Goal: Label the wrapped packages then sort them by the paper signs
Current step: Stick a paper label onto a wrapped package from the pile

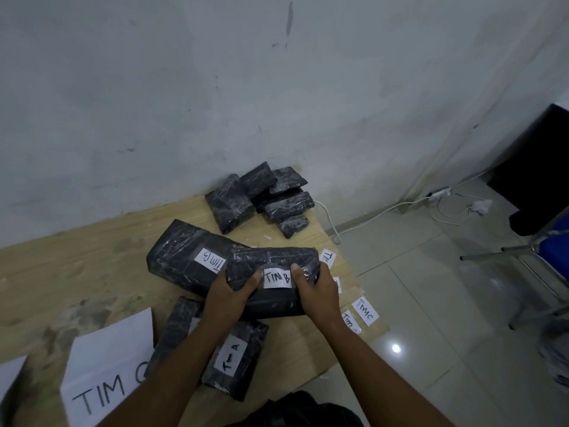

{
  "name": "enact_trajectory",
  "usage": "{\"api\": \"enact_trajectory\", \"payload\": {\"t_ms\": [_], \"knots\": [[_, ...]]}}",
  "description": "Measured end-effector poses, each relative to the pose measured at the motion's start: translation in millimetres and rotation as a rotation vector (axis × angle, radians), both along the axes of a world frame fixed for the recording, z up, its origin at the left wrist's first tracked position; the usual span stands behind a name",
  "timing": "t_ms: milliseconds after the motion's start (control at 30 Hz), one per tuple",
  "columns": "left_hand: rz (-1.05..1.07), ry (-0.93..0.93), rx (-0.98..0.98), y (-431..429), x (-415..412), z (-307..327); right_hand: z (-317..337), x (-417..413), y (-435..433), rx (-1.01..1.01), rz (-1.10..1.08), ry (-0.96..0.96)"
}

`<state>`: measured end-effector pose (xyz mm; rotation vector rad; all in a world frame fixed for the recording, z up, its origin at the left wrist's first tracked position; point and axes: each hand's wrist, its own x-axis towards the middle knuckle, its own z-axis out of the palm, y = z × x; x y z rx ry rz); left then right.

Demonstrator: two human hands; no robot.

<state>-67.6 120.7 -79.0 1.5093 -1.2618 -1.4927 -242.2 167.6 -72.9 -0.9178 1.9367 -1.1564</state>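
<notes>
Both my hands hold a black wrapped package over the wooden board; a white label reading "TIM B" sits on its near face between my thumbs. My left hand grips its left end and my right hand its right end. Behind it lies a larger black package with its own "TIM B" label. Under my left forearm lies a package labelled "TIM A", with another black package beside it. A pile of unlabelled black packages rests by the wall. A paper sign "TIM C" lies at the near left.
Loose label strips lie on the wooden board at its right edge. To the right are a tiled floor, white cables with a power strip, and a chair with metal legs. Another sheet of paper shows at far left.
</notes>
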Motion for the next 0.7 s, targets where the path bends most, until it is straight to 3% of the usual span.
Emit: {"api": "enact_trajectory", "payload": {"t_ms": [100, 200, 367, 700], "knots": [[-0.003, -0.006, -0.013, 1, -2, 4, -2, 1, -2, -0.013, 0.018, 0.067], [0.008, -0.019, -0.031, 0, -3, 5, -6, 0, -1, -0.086, 0.02, 0.407], [0.039, -0.04, -0.007, -4, -3, 3, -3, -7, 2, -0.327, 0.455, 0.77], [0.007, -0.069, 0.032, -5, -7, 5, -11, -9, -12, -0.583, 0.526, 0.953]]}}
